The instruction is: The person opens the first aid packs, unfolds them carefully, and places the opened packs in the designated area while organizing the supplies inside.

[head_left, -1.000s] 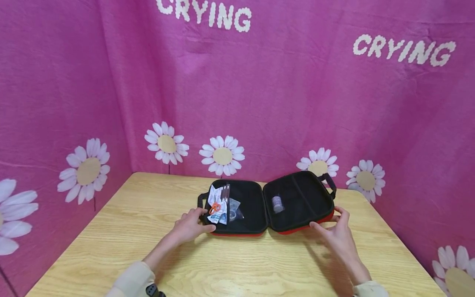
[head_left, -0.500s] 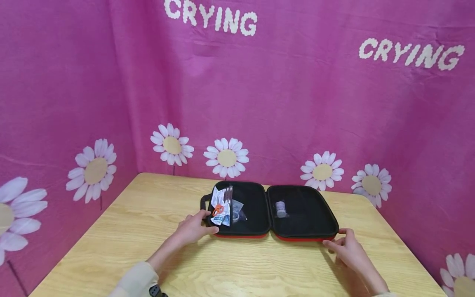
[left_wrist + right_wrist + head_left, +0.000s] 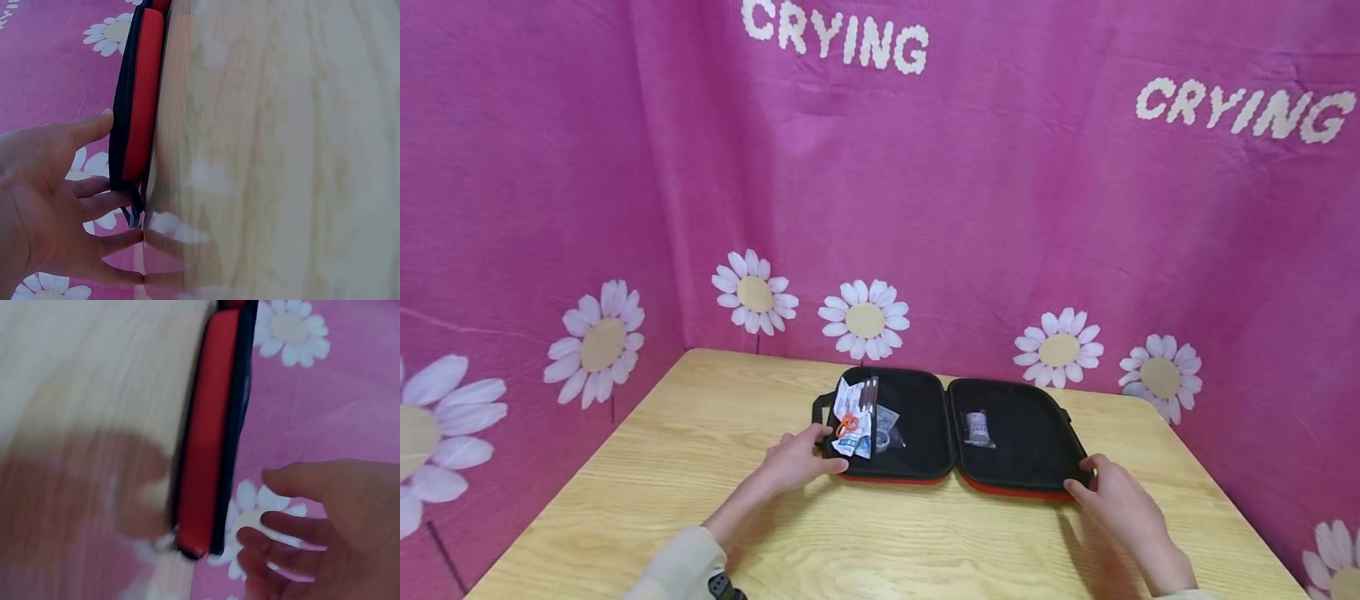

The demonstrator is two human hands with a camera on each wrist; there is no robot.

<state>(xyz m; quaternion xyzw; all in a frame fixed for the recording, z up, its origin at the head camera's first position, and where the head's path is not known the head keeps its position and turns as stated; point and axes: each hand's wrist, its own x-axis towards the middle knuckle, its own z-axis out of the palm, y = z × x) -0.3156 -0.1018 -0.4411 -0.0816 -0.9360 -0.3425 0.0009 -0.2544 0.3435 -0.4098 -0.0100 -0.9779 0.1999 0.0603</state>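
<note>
A black-lined case with a red shell lies spread open on the table, its left half (image 3: 917, 425) and right half (image 3: 1026, 454) side by side. Orange-handled scissors (image 3: 847, 426), white packets (image 3: 862, 445) and dark slim tubes (image 3: 868, 393) fill the left half's side strip. Beside them is a clear bag (image 3: 886, 429). A clear-wrapped white roll (image 3: 977, 429) lies in the right half. My left hand (image 3: 797, 458) holds the near left corner between thumb and fingers. At the near right corner is my right hand (image 3: 1120, 500), fingers loosely bent; the right wrist view shows it apart from the shell (image 3: 209, 437).
The wooden table (image 3: 880, 542) reaches toward me in front of the case. A pink flowered cloth (image 3: 970, 208) hangs behind and at both sides. A black handle (image 3: 820, 408) sticks out from the case's left side.
The right half of the case has come down from a tilt onto the table. My right hand has lowered with it and drawn slightly away. The left hand has stayed at its corner.
</note>
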